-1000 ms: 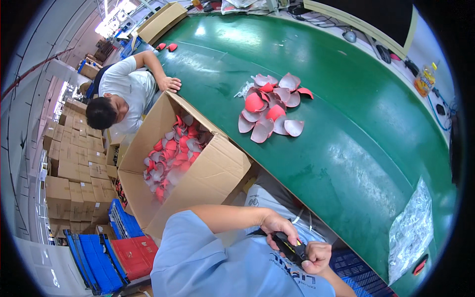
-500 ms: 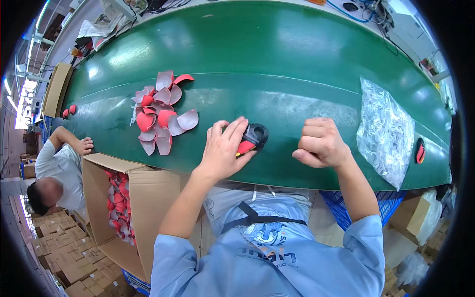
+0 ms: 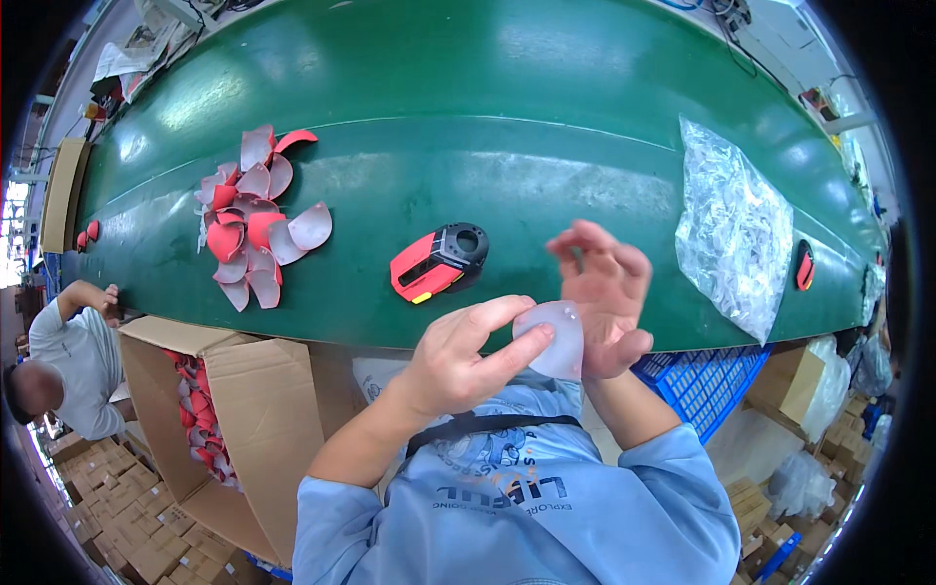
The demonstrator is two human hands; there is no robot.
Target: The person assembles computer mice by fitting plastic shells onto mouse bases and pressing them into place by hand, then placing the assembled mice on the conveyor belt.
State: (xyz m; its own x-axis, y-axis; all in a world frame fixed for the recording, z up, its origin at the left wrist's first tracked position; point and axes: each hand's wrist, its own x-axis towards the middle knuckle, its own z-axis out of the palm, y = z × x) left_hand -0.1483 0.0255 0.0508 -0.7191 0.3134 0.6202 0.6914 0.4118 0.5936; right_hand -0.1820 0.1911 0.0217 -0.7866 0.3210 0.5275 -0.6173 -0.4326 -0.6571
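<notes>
Near the table's front edge, my left hand (image 3: 466, 353) pinches a curved plastic shell piece (image 3: 560, 338), its pale greyish side showing. Close on its right is my right hand (image 3: 606, 297), fingers spread and slightly blurred; whether it touches the shell piece I cannot tell. Beyond my hands, a red and black plastic housing (image 3: 439, 261) with a round hole and a yellow patch lies on the green table (image 3: 546, 195). Farther left spreads a loose pile of similar shell pieces (image 3: 255, 214), red outside and pale inside.
A cardboard box (image 3: 268, 400) of red shell pieces stands at left below the table edge, near a co-worker (image 3: 83, 351). A clear plastic bag (image 3: 736, 234) lies right, beside a small red and black part (image 3: 804, 265). A blue crate (image 3: 707, 385) sits below the edge.
My left hand has left the housing, which now lies alone, and holds a shell piece nearer my body. My right hand has opened from a fist and come toward it. The whole view has shifted.
</notes>
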